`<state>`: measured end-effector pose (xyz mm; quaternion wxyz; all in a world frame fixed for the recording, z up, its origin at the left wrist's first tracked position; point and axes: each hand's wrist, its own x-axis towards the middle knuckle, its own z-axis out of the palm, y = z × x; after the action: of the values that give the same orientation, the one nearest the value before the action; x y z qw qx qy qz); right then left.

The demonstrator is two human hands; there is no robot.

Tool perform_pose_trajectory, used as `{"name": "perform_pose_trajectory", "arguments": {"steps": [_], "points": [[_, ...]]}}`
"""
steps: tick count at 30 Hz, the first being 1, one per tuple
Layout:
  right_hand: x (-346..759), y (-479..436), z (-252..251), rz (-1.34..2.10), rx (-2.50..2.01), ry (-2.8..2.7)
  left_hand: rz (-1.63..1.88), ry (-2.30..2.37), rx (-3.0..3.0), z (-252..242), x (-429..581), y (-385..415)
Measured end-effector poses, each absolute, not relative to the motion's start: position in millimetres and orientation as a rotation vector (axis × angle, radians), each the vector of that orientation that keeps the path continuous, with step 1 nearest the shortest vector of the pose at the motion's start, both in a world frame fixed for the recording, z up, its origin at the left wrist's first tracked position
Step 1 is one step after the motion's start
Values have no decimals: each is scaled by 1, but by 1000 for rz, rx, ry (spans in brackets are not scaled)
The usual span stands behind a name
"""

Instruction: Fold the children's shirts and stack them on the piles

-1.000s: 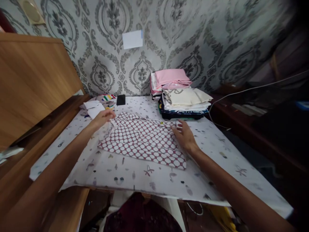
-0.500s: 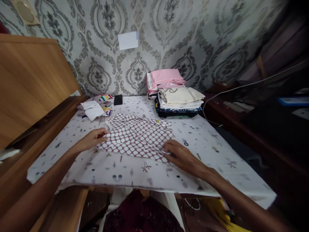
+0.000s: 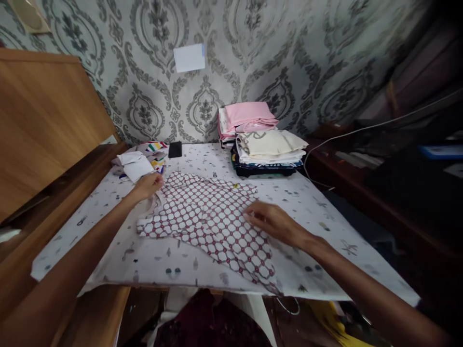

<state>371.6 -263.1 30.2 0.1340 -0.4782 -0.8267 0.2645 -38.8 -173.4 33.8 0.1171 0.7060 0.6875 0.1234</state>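
A white garment [image 3: 213, 217] with a dark-and-red lattice print lies spread on the table, somewhat wrinkled. Its lower right part reaches the table's near edge. At its upper left edge, my left hand [image 3: 149, 186] is closed, fingertips pinching the cloth. My right hand [image 3: 269, 220] is over the garment's right side, fingers loosely curved and slightly apart, with no cloth visibly gripped. A small yellow mark [image 3: 236, 185] shows near the garment's far right edge.
Folded clothes [image 3: 271, 144] are stacked at the back right. A small heap of cloths [image 3: 135, 165] and a black phone-like object [image 3: 175, 149] lie at the back left. A wooden panel [image 3: 47, 125] stands left; a white cable [image 3: 347, 135] runs at right.
The garment's near side has unfolded toward me, down to the table's front edge. My left hand has moved away from me to the upper left edge. My right hand has risen slightly off the cloth.
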Motion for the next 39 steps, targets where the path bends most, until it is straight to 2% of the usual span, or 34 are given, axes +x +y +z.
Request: {"name": "perform_pose_trajectory", "arguments": {"steps": [2, 4, 8, 13, 18, 24, 27, 32, 35, 39], "points": [[367, -229, 22, 390, -1675, -2323, 316, 2191, 1962, 25, -26, -141], [364, -201, 15, 221, -1896, -2284, 280, 2235, 1916, 16, -17, -118], [366, -170, 5, 156, -1955, -2294, 274, 2173, 1955, 12, -14, -91], [373, -160, 0, 16, -1933, -2165, 449, 2133, 2094, 25, -17, -70], [368, -174, 0, -74, -1980, -2058, 586, 2016, 2247, 30, -10, -80], [329, -255, 5, 379, -1378, -2418, -2, 1889, 2235, 44, -12, -179], [306, -293, 2, 447, -1224, -2518, -115, 2008, 2082, 52, -16, -235], [293, -317, -3, 542, -1183, -2553, 100, 1946, 1908, 36, -31, -288], [295, -321, 0, 669, -1169, -2539, 293, 1865, 1831, 18, -40, -301], [301, -326, 5, 749, -1196, -2489, 384, 1835, 1823, 12, -46, -309]]}}
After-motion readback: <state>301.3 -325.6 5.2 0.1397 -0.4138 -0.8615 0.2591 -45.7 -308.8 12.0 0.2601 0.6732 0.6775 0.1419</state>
